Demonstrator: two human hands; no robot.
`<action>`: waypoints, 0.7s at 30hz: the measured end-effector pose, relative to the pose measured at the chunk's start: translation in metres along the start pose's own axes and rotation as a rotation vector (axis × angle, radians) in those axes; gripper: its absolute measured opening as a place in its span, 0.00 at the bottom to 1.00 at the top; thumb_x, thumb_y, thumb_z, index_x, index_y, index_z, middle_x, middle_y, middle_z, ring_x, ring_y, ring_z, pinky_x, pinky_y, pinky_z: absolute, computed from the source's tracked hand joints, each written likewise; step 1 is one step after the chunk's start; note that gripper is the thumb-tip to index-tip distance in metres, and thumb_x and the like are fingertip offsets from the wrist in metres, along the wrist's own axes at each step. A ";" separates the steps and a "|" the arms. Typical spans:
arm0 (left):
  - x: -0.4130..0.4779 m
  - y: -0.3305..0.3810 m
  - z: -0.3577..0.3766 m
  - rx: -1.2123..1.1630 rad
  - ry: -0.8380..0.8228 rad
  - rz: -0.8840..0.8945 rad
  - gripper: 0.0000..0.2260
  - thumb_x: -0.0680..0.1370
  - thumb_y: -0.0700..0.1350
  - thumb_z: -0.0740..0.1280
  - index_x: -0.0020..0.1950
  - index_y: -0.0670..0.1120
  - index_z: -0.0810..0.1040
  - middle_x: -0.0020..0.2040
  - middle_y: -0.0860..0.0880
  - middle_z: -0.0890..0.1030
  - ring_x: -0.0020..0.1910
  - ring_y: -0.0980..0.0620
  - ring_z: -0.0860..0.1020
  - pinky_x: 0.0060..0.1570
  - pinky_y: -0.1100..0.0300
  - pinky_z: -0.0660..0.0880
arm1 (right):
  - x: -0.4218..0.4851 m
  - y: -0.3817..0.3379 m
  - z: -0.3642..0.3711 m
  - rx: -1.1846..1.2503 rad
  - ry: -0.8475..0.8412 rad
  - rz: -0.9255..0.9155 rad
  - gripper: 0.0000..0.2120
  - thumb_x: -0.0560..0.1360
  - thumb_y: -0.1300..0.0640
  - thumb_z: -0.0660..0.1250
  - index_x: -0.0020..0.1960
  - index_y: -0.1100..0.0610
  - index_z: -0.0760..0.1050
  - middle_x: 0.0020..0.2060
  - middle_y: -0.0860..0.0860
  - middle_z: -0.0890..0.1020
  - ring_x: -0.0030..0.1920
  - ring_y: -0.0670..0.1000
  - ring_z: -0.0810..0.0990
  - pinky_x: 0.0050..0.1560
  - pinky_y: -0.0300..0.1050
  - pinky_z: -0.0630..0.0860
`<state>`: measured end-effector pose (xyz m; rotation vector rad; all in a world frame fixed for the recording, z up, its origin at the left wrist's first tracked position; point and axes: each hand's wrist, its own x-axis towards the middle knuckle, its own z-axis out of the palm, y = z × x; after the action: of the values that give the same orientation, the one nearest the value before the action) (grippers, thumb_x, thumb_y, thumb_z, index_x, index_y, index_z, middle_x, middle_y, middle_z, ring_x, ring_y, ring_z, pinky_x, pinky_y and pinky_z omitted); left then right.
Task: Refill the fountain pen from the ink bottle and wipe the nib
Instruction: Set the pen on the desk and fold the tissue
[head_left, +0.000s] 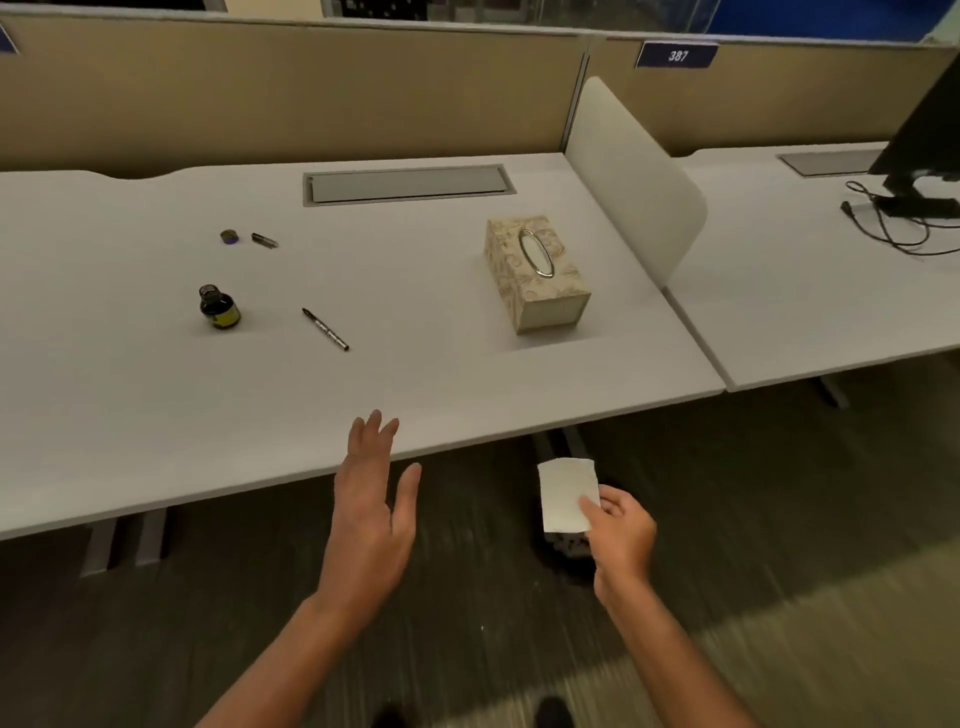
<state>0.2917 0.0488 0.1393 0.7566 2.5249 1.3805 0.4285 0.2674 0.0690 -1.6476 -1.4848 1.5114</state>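
Note:
A small dark ink bottle (218, 307) with a yellow label stands uncapped on the white desk (156, 415) at the left. Its round cap (229, 237) lies farther back, beside the pen's cap (264, 240). The fountain pen (325, 329) lies flat to the right of the bottle, nib pointing away from me. My left hand (371, 514) hovers open at the desk's front edge, holding nothing. My right hand (618, 535) is below the desk edge, pinching a folded white tissue (566, 493) over the floor.
A patterned tissue box (535, 275) stands right of centre. A white divider panel (634, 176) separates this desk from the one on the right, which carries a monitor stand and cables (904, 218). A cable hatch (408, 184) sits at the back. A dark bin (566, 551) is under the desk.

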 end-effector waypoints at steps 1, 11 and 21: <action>-0.003 0.002 0.007 0.050 0.009 0.019 0.27 0.83 0.49 0.61 0.81 0.55 0.55 0.82 0.58 0.51 0.80 0.61 0.44 0.78 0.51 0.48 | 0.016 0.014 -0.010 -0.008 0.032 0.033 0.10 0.76 0.64 0.71 0.57 0.59 0.79 0.48 0.54 0.83 0.50 0.53 0.82 0.47 0.51 0.83; -0.012 0.006 0.110 0.316 0.069 0.099 0.29 0.83 0.48 0.59 0.82 0.45 0.51 0.83 0.48 0.48 0.82 0.49 0.43 0.80 0.45 0.47 | 0.143 0.116 -0.060 -0.116 0.121 0.178 0.11 0.72 0.72 0.70 0.55 0.68 0.79 0.44 0.60 0.82 0.43 0.57 0.80 0.44 0.48 0.78; -0.004 -0.015 0.165 0.368 0.106 0.117 0.30 0.82 0.48 0.60 0.81 0.43 0.53 0.83 0.45 0.50 0.82 0.48 0.45 0.79 0.40 0.51 | 0.230 0.178 -0.037 -0.211 0.109 0.203 0.14 0.71 0.67 0.69 0.56 0.61 0.81 0.51 0.62 0.85 0.48 0.62 0.84 0.49 0.57 0.84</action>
<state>0.3521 0.1618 0.0342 0.9271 2.9044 1.0182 0.4901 0.4282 -0.1687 -2.0236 -1.4981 1.3786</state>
